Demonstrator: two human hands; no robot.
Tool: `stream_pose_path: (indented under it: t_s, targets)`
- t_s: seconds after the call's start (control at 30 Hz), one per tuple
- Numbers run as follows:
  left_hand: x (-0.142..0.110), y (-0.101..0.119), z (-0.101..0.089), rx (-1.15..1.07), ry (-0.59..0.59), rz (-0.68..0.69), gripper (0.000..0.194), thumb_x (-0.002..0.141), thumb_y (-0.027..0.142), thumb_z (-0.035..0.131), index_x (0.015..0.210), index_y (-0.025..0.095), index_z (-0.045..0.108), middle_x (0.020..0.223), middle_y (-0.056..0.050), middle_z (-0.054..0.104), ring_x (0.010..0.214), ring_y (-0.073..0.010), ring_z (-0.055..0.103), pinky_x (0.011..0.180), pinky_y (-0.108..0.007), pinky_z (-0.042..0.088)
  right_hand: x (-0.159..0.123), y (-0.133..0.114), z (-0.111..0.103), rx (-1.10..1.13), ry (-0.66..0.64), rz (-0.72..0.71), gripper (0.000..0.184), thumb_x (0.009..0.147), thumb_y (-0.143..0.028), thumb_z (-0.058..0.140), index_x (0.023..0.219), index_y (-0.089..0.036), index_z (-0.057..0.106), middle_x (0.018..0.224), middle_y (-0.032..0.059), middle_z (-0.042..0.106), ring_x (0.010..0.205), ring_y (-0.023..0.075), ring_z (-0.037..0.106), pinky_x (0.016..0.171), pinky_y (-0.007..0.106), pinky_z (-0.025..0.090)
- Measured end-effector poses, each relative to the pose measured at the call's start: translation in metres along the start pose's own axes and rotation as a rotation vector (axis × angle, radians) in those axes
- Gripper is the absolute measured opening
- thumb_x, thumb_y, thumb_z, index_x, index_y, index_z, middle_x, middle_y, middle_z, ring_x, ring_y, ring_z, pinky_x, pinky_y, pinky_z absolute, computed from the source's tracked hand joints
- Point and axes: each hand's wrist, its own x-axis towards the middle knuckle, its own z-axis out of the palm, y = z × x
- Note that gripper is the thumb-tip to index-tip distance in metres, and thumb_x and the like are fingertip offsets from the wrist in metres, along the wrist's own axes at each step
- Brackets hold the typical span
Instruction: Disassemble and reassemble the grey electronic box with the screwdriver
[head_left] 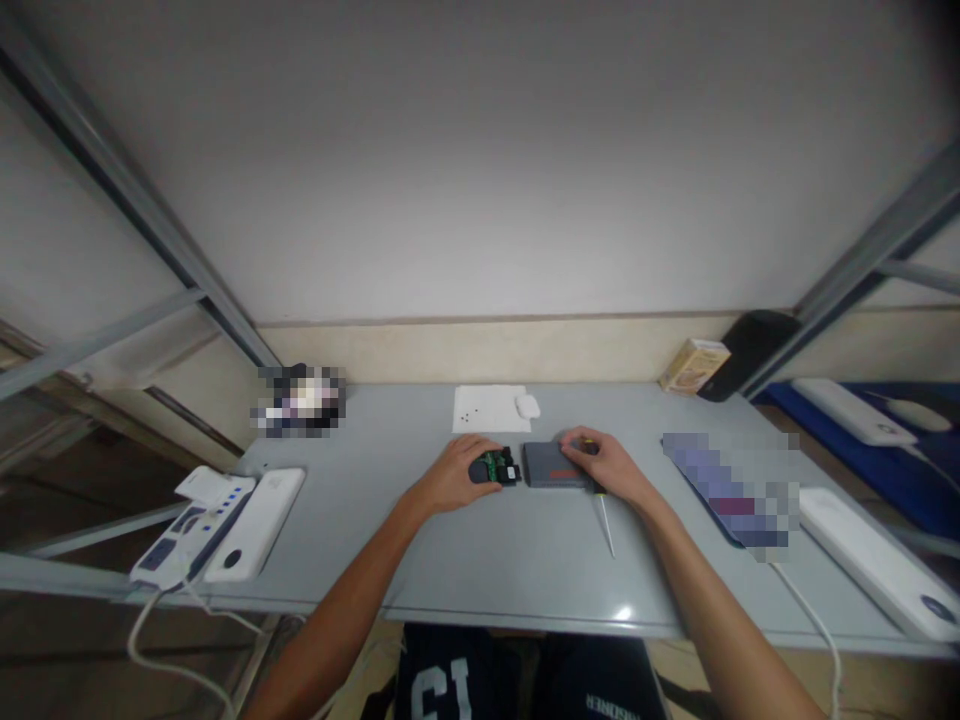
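Grey case [544, 466] on the desk [360, 560] under the right hand [606, 464], which grips a screwdriver [606, 525], left hand [457, 474] clasping a circuit board [494, 466] alongside, carton [694, 367] at back, dark specks [466, 418] on white sheet [491, 399], pale wall [480, 200]

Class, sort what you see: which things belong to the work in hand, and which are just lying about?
Likely in the work:
- circuit board, in the left hand
- screwdriver, in the right hand
- grey case
- dark specks on white sheet, perhaps screws

Apparently lying about:
- power strip
- yellowish box
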Motion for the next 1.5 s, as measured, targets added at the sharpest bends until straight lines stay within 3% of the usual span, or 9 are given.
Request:
stream_pose_path:
  t_s: [0.1, 0.27, 0.43, 0.63, 0.83, 1.2, 1.3, 1.5]
  targets:
    - [0.001, 0.004, 0.004, -0.016, 0.021, 0.013, 0.051, 0.083, 0.037, 0.080, 0.128, 0.027, 0.060, 0.124, -0.006, 0.066, 0.120, -0.0268, 0.057, 0.107, -0.043, 0.042, -0.004, -0.016, 0.009, 0.040, 0.224, -0.027, 0.034, 0.089, -0.051, 0.063, 0.086, -0.018, 0.071, 0.076, 0.0017, 0.066, 0.070, 0.0175, 0.057, 0.069, 0.029, 0.045]
    - [0.003, 0.011, 0.009, -0.017, 0.014, 0.015, 0.050, 0.083, 0.034, 0.079, 0.129, 0.027, 0.059, 0.126, -0.006, 0.066, 0.120, -0.0274, 0.057, 0.107, -0.044, 0.042, -0.001, -0.049, 0.050, 0.070, 0.598, -0.147, 0.032, 0.092, -0.048, 0.062, 0.083, -0.018, 0.068, 0.063, -0.0022, 0.057, 0.058, 0.0137, 0.050, 0.057, 0.026, 0.041]
    - [0.002, 0.011, 0.010, -0.002, 0.022, 0.020, 0.049, 0.083, 0.035, 0.078, 0.127, 0.026, 0.058, 0.126, -0.006, 0.066, 0.119, -0.0270, 0.057, 0.106, -0.043, 0.042, 0.008, -0.064, 0.076, -0.059, 0.688, -0.413, 0.023, 0.094, -0.035, 0.062, 0.079, -0.019, 0.066, 0.066, -0.0015, 0.062, 0.059, 0.0125, 0.054, 0.062, 0.025, 0.045]
    - [0.002, 0.012, 0.010, -0.007, 0.021, 0.020, 0.048, 0.083, 0.037, 0.078, 0.126, 0.026, 0.059, 0.124, -0.006, 0.067, 0.117, -0.0264, 0.058, 0.106, -0.042, 0.043, 0.015, -0.058, 0.078, -0.147, 0.767, -0.539, 0.015, 0.096, -0.028, 0.060, 0.085, -0.019, 0.066, 0.071, 0.0004, 0.067, 0.061, 0.0134, 0.059, 0.062, 0.025, 0.047]
    - [0.003, 0.010, 0.011, -0.006, 0.023, 0.017, 0.050, 0.081, 0.036, 0.080, 0.126, 0.026, 0.059, 0.124, -0.006, 0.067, 0.117, -0.0268, 0.058, 0.106, -0.043, 0.043, 0.018, -0.056, 0.078, -0.171, 0.690, -0.532, 0.018, 0.097, -0.031, 0.059, 0.084, -0.020, 0.065, 0.070, 0.0003, 0.067, 0.059, 0.0134, 0.059, 0.060, 0.026, 0.047]
    - [0.003, 0.011, 0.010, -0.009, 0.029, 0.025, 0.049, 0.082, 0.036, 0.079, 0.126, 0.026, 0.059, 0.122, -0.006, 0.067, 0.115, -0.0263, 0.059, 0.105, -0.042, 0.043, 0.021, -0.053, 0.079, -0.158, 0.672, -0.511, 0.017, 0.097, -0.032, 0.060, 0.086, -0.020, 0.065, 0.071, -0.0006, 0.066, 0.059, 0.0130, 0.057, 0.061, 0.025, 0.046]
    - [0.003, 0.011, 0.011, -0.008, 0.028, 0.025, 0.048, 0.082, 0.036, 0.079, 0.124, 0.025, 0.060, 0.121, -0.006, 0.067, 0.114, -0.0265, 0.059, 0.105, -0.042, 0.044, 0.023, -0.057, 0.077, -0.152, 0.594, -0.514, 0.016, 0.098, -0.031, 0.059, 0.088, -0.021, 0.065, 0.073, -0.0010, 0.065, 0.061, 0.0129, 0.057, 0.064, 0.026, 0.046]
    - [0.005, 0.009, 0.012, -0.014, 0.018, 0.016, 0.047, 0.082, 0.037, 0.079, 0.124, 0.025, 0.061, 0.122, -0.007, 0.067, 0.116, -0.0265, 0.059, 0.106, -0.043, 0.043, 0.034, -0.072, 0.073, -0.071, 0.319, -0.530, 0.020, 0.100, -0.035, 0.053, 0.087, -0.022, 0.060, 0.083, 0.0016, 0.061, 0.077, 0.0162, 0.057, 0.073, 0.029, 0.046]
